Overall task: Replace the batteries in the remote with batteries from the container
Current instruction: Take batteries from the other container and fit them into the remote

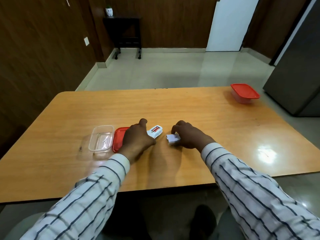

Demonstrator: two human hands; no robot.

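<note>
left hand (137, 137) wrapped over the white remote (155, 133), pinning it to the wooden table (190, 111); back is off, red battery (155, 129) showing in the open bay. right hand (187, 135) curled on the small white battery cover (173, 139), which sits on the table just right of the remote; fingertips on it, can't tell if it's lifted. clear container (101, 138) open, left of the left hand, its red lid (118, 139) beside it and partly under that hand. 2nd container with red lid (245, 93) closed, far right corner.
</note>
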